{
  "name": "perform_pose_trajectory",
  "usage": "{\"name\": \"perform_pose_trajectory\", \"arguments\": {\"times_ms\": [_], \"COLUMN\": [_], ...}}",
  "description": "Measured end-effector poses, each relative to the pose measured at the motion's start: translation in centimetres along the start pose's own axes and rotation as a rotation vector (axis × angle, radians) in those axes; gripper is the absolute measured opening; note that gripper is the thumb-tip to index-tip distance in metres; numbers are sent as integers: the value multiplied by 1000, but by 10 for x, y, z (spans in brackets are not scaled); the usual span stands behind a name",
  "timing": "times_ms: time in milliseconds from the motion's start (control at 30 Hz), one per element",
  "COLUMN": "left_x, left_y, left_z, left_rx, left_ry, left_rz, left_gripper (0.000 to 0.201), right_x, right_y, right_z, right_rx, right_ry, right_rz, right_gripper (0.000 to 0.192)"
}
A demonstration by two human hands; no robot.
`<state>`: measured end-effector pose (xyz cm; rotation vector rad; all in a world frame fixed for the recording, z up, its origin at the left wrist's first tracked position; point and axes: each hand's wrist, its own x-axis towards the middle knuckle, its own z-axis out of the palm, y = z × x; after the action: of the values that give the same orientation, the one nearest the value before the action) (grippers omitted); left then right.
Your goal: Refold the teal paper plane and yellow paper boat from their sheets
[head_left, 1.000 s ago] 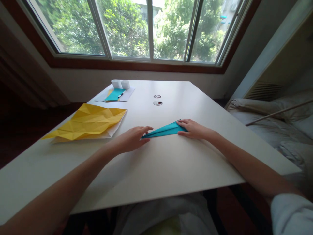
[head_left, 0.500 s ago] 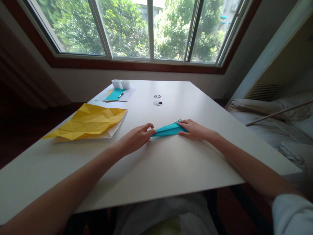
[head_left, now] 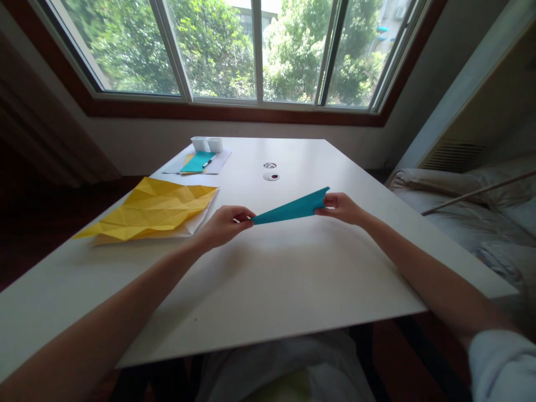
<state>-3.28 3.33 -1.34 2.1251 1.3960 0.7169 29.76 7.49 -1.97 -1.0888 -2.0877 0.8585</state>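
Observation:
A folded blue sheet of paper, long and tapering to a point on the left, is held between both hands above the white table. My left hand pinches its narrow tip between thumb and fingers. At the wide end, my right hand grips the edge, thumb below and fingers partly hidden behind the paper. Left of my left hand lies a large creased yellow sheet of paper, with white paper showing under its right and lower edges.
At the far left corner stand two small white containers, beside a blue sheet, a pen and white paper. Two round metal fittings sit in the tabletop. Cushioned furniture is at the right, a window ahead.
The folded blue paper has been raised from the tabletop and tilted, its wide end higher. My right hand went from pressing it flat to gripping its end; my left hand shifted slightly left and up.

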Motion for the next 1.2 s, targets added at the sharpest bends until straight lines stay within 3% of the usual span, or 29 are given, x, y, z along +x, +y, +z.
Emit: {"name": "perform_pose_trajectory", "arguments": {"times_ms": [133,267,400,533,600,667,767,967,1200], "left_x": [-3,-8,-11,-11,-11,-12,-13,-12,-10], "left_y": [7,20,26,25,25,25,25,26,25], "left_z": [5,14,23,28,30,31,33,36,36], "left_rx": [-64,71,205,291,316,334,361,361,383], "left_ry": [-207,-281,-247,-195,-172,-155,-138,-158,-159], "left_rz": [-58,17,49,22,0,-19,-29,-20,-49], "left_gripper": [29,31,32,32,31,30,30,30,29], "right_x": [2,4,5,0,-5,-11,-20,-18,5], "right_y": [-4,-5,-4,-7,-15,-26,-42,-42,-10], "right_z": [0,9,18,27,36,48,64,66,46], "right_rx": [236,158,-117,-505,-630,-667,-654,-622,-719], "right_ry": [62,67,61,115,19,-160,-390,-472,-351], "right_rz": [142,280,276,102,-40,-166,-247,-157,13], "right_gripper": [33,43,40,37,41,48,57,64,69]}}
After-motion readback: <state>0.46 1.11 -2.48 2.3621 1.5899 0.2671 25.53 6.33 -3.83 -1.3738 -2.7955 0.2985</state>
